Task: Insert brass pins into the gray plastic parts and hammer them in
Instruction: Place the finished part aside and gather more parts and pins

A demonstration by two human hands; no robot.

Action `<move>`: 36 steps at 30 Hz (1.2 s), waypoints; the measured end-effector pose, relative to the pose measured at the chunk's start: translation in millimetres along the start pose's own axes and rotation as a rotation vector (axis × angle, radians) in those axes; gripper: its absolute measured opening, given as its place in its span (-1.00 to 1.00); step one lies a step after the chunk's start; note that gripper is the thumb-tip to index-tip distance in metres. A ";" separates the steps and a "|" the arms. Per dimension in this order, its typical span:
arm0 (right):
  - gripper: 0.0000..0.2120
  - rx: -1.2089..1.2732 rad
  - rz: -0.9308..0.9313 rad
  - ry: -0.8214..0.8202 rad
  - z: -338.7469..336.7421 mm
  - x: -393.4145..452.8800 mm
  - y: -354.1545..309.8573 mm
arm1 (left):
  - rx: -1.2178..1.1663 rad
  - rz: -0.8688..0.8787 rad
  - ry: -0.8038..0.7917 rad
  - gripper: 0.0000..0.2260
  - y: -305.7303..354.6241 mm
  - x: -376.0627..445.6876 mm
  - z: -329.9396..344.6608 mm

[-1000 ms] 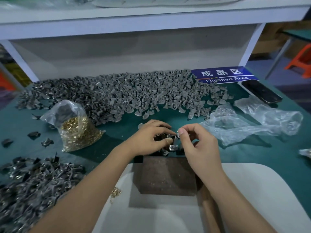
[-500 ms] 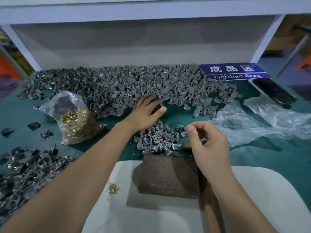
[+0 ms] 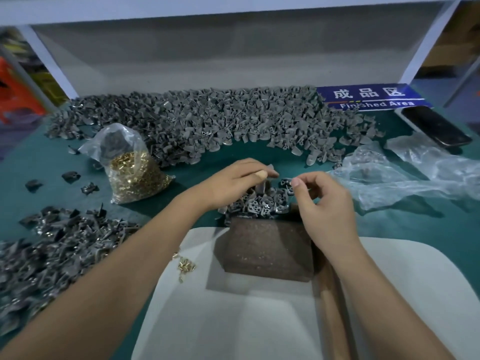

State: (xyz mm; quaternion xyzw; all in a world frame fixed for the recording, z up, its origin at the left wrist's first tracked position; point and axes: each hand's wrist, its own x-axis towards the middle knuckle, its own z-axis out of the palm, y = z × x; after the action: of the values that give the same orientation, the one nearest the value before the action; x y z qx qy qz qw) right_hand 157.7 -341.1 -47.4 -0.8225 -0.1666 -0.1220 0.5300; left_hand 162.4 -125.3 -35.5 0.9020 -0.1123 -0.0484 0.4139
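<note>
My left hand [image 3: 231,181] holds a gray plastic part [image 3: 262,188] between thumb and fingers, just above a small cluster of gray parts [image 3: 259,205]. My right hand [image 3: 323,206] hovers a few centimetres to the right, fingers curled, thumb and forefinger pinching what looks like a small brass pin; the pin itself is hardly visible. A brown block [image 3: 267,249] sits on a white board [image 3: 259,320] right below the cluster. Loose brass pins [image 3: 186,266] lie on the board's left edge. A wooden hammer handle [image 3: 328,284] lies along the block's right side under my right forearm.
A clear bag of brass pins [image 3: 133,172] stands at the left. A long heap of gray parts [image 3: 207,123] fills the back, and another pile [image 3: 52,250] lies near left. Crumpled plastic bags [image 3: 405,172], a phone [image 3: 436,128] and a blue sign [image 3: 371,97] are at the right.
My left hand reached out to the far heap, then came back toward the small cluster holding a gray part. My right hand kept its pinch and barely moved.
</note>
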 end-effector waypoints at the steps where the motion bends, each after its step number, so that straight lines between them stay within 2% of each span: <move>1: -0.81 -0.012 0.004 -0.015 1.1 0.5 1.8 | 0.018 0.021 0.035 -0.72 1.2 -0.7 1.3; 5: -0.92 -0.058 -0.009 0.004 2.4 6.5 8.7 | 0.109 0.004 0.143 -0.71 -1.9 5.5 9.3; 8: -0.94 -0.156 -0.053 0.020 4.6 12.5 11.0 | 0.152 -0.020 0.072 -0.58 -1.8 16.8 13.2; 12: -0.88 -0.181 0.040 -0.086 5.7 23.9 15.9 | 0.231 -0.022 -0.047 -0.50 7.3 34.2 19.6; 17: -0.84 -0.382 0.099 -0.215 8.6 27.6 21.2 | 0.308 0.028 -0.096 -0.59 14.8 35.2 24.6; 22: -0.89 -0.225 0.066 -0.247 -0.8 26.5 22.2 | 0.279 -0.045 -0.110 -0.72 19.6 21.4 11.3; 26: -0.83 0.159 0.187 -0.169 -3.0 24.4 21.2 | 0.361 -0.026 -0.092 -0.70 22.5 12.5 8.0; 28: -0.84 0.251 0.202 -0.083 -6.4 22.7 22.7 | 0.387 0.018 -0.121 -0.59 24.2 11.2 9.2; 31: -0.87 0.145 0.157 0.058 -11.5 21.3 29.0 | 0.422 0.021 -0.179 -0.44 30.0 13.3 11.8; 36: -0.88 0.066 0.198 0.054 -12.0 21.2 31.7 | 0.577 0.035 -0.227 -0.56 41.3 20.7 17.5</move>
State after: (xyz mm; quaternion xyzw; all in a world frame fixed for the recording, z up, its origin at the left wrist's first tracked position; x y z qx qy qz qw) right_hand 189.6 -361.1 -60.8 -0.8133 -0.0741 -0.0856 0.5707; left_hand 172.6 -169.3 -15.5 0.9690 -0.1826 -0.1080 0.1264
